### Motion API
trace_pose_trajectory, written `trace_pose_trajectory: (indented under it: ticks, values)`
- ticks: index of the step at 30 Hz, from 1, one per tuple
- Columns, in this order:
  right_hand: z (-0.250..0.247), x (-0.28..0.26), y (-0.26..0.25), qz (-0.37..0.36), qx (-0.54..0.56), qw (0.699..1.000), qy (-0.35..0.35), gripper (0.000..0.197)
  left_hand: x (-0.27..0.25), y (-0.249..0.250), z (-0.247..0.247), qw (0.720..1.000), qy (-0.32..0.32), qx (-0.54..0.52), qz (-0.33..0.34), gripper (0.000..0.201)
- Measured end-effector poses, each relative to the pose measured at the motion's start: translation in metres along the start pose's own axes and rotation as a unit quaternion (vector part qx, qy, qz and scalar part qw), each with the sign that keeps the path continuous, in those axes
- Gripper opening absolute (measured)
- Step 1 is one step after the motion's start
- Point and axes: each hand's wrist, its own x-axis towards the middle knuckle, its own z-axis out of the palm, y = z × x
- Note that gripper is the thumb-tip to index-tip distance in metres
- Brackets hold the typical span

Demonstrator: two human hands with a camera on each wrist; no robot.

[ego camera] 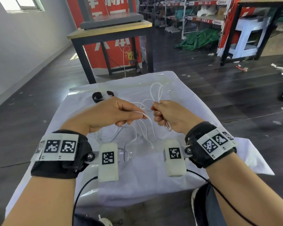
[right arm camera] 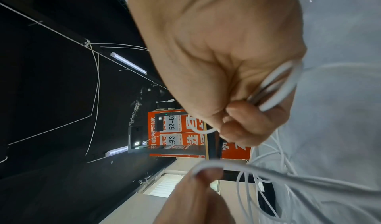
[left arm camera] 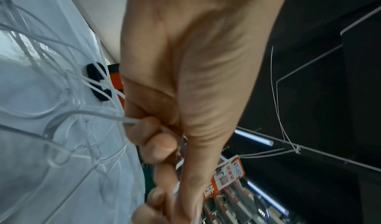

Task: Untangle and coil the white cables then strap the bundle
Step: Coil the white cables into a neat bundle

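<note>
Thin white cables (ego camera: 144, 126) hang in a loose tangle between my two hands above a table under a white cloth (ego camera: 137, 173). My left hand (ego camera: 121, 114) pinches one strand between thumb and forefinger; the same pinch shows in the left wrist view, where the cable (left arm camera: 115, 118) enters the fingers. My right hand (ego camera: 162, 114) is a fist round a bunch of cable loops (ego camera: 157, 92) that stick up behind it; in the right wrist view those cable loops (right arm camera: 276, 87) bulge out of the fist. Two black straps (ego camera: 97, 97) lie curled on the cloth at the far left.
A wooden table with black legs (ego camera: 111, 36) stands just beyond the cloth, with a red sign behind it. Shelving and a green tarp (ego camera: 201, 38) are on the far right. Dark floor surrounds the table. Black sensor cords trail from both wristbands.
</note>
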Motion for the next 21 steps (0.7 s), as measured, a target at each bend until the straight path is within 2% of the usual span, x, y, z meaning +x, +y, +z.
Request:
trace_pose_trajectory:
  ticks: [3,7,11,14,16,21]
  values:
    - [0.006,-0.004,0.0,-0.008,-0.045,0.998,-0.041,0.028,0.01,-0.003,0.013,0.999,0.04,0.027,-0.012,0.014]
    - [0.01,-0.008,-0.001,0.007,-0.089,0.994,-0.069,0.037,0.019,-0.009,0.014,0.991,0.129,0.04,0.019,0.009]
    - [0.012,-0.011,-0.004,0.04,-0.077,0.994,-0.073,0.06,0.021,-0.01,0.013,0.984,0.171,0.033,0.043,0.009]
    - [0.015,-0.013,-0.006,0.035,-0.079,0.992,-0.092,0.072,0.025,-0.013,0.017,0.981,0.185,0.037,0.049,0.008]
    - [0.016,-0.015,-0.006,0.03,-0.101,0.989,-0.107,0.071,0.027,-0.015,0.018,0.98,0.189,0.04,0.041,0.01]
    - [0.015,-0.018,-0.005,0.024,-0.19,0.967,-0.168,0.046,0.025,-0.016,0.015,0.977,0.206,0.001,0.049,0.011]
